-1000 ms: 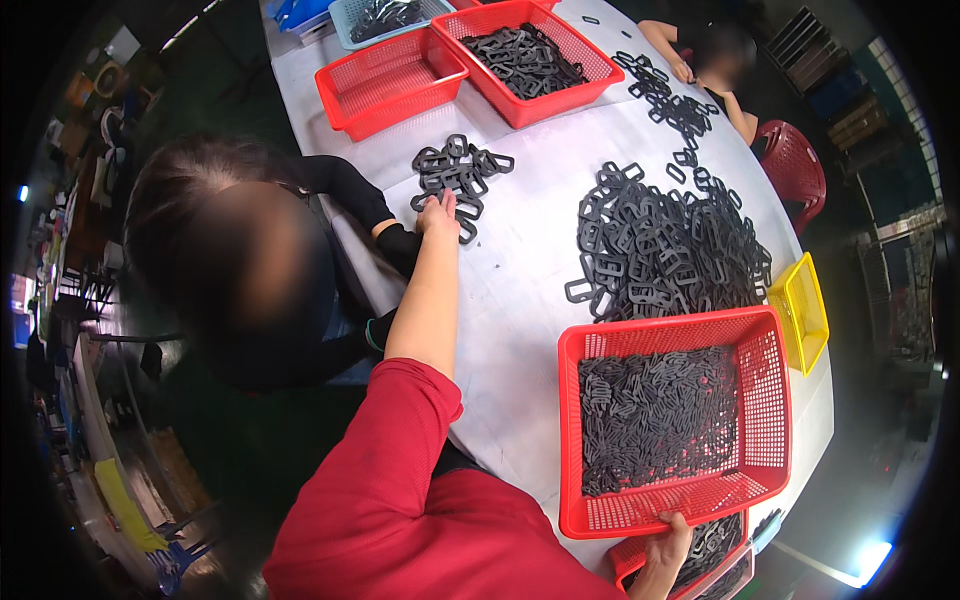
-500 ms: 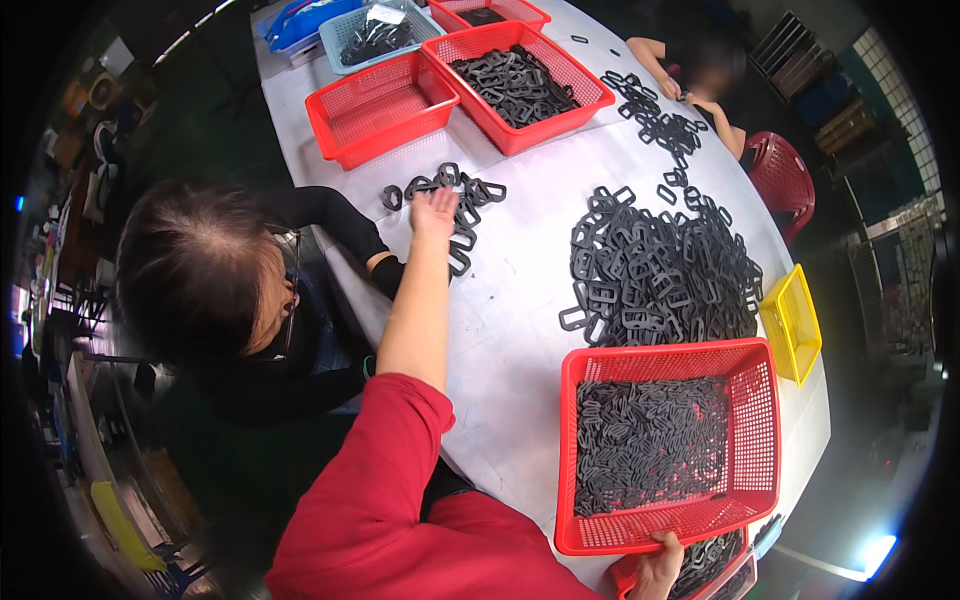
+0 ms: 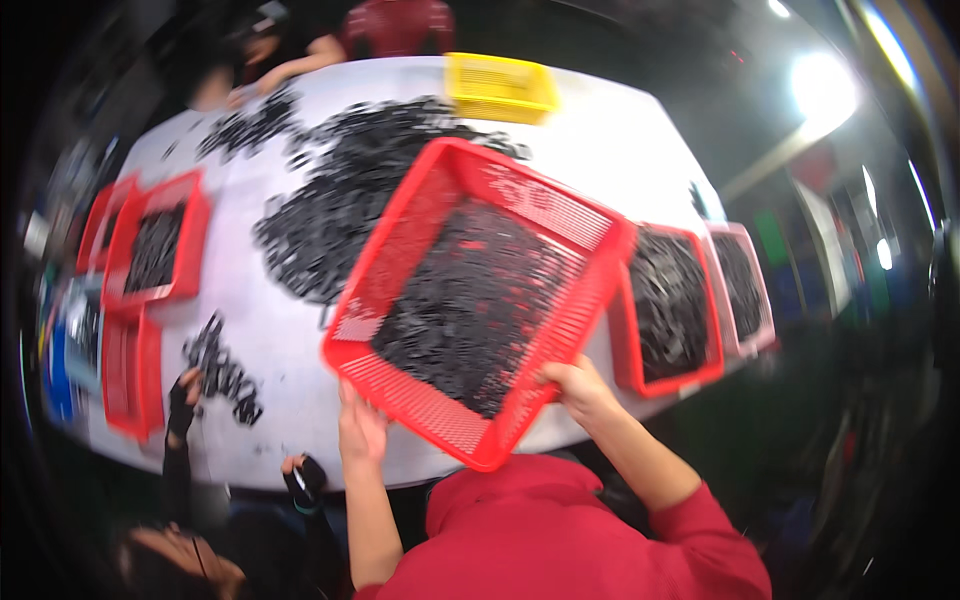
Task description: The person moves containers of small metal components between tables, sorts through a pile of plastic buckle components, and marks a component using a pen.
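Note:
I hold a red perforated plastic basket [image 3: 590,300] in front of me, tilted, with a layer of small dark plastic buckles [image 3: 455,315] inside. My left hand [image 3: 362,428] is at its near left side, with some fingers hidden beneath the wall. At the near right side, my right hand [image 3: 580,390] grips the wall with the thumb showing. Beyond the basket, a big heap of black buckles [image 3: 335,190] is spread on the white table [image 3: 230,235]. Motion blurs the picture.
Red baskets of black parts stand on the left [image 3: 195,250] and right [image 3: 715,345], beside a pink basket [image 3: 765,310]. A yellow basket [image 3: 500,88] stands at the far edge. One gloved person [image 3: 180,405] reaches to loose buckles [image 3: 235,385]; another [image 3: 290,68] sits across.
My view has turned to the right. My left hand has come back from the small buckle group to the red basket, which both hands now hold, turned and tilted.

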Demonstrator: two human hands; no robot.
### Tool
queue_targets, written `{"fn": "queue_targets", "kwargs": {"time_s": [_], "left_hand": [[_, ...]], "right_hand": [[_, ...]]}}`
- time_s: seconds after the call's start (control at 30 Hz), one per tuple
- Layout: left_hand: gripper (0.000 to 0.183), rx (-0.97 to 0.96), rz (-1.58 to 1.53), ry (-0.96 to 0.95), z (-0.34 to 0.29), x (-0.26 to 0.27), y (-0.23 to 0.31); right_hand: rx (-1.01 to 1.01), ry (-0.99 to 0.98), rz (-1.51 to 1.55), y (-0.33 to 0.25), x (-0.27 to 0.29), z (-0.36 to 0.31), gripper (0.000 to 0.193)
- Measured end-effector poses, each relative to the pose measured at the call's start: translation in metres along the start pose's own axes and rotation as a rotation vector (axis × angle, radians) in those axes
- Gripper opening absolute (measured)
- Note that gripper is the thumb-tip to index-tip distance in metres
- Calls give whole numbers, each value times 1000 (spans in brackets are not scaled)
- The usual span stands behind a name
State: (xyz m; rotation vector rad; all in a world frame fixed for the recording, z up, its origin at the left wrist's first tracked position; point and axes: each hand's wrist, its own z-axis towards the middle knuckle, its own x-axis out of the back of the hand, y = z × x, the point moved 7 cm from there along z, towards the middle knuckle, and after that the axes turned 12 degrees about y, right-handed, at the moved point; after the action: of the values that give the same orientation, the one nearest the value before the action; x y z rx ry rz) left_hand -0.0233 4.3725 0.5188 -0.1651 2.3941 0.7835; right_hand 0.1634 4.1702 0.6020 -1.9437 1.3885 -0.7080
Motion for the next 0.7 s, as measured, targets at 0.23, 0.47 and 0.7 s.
{"fn": "queue_targets", "kwargs": {"time_s": [0.23, 0.47, 0.7], "left_hand": [[36, 218, 108, 87, -59, -32, -102], [47, -9, 200, 222, -85, -67, -100], [38, -60, 142, 221, -64, -168, -133]], "right_hand": [[93, -115, 89, 5, 26, 11, 31], [136, -404, 107, -28, 41, 37, 61], [133, -716, 21, -137, 119, 67, 84]]}}
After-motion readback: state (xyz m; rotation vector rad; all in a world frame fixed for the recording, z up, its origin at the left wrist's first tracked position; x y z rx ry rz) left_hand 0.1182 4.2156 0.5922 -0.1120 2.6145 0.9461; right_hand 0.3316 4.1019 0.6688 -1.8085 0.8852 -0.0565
